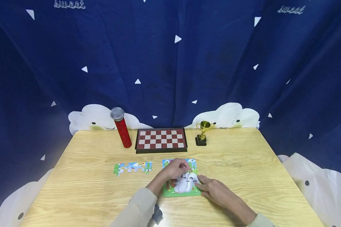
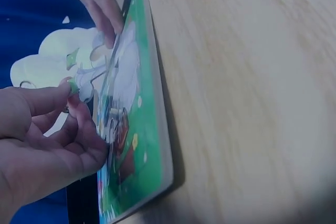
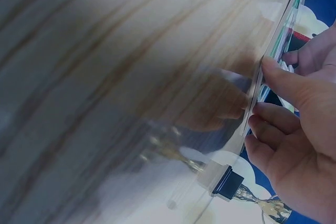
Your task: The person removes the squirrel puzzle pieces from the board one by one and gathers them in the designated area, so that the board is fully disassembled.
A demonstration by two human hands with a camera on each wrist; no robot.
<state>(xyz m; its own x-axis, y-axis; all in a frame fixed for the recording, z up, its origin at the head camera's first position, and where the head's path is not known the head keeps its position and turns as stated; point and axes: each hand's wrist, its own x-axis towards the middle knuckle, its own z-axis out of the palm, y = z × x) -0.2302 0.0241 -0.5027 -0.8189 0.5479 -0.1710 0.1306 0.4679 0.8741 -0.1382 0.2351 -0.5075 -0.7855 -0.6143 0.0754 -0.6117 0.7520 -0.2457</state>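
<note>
Carefully pinched, a puzzle piece hangs over an elephant puzzle

Well off to the left of the left hand [image 1: 174, 168], a short row of loose pieces [image 1: 133, 166] lies on the table [image 1: 88, 189], printed in green, blue and white. Beyond that row, farther from the hands, a red microphone [image 1: 123, 132] with a silver head stands upright. Straight ahead of the left hand is a checkered board [image 1: 161, 138] in red and white, set in a dark frame.

The left hand itself is over the puzzle board [image 1: 179, 193], its thumb and finger pinching a small puzzle piece [image 2: 73, 86] that shows some green. The puzzle board lies flat beneath it, between the two hands, with a pale elephant, flowers and trees on a green and blue scene.

At the right edge of the puzzle board, the right hand [image 1: 216, 190] has its fingers mostly straight, the tips touching that edge. Ahead of the right hand, well apart from it, stands a gold trophy [image 1: 203, 134] on a black base. Past both hands and the table hangs a navy curtain [image 1: 159, 56] with white triangles and clouds.
</note>
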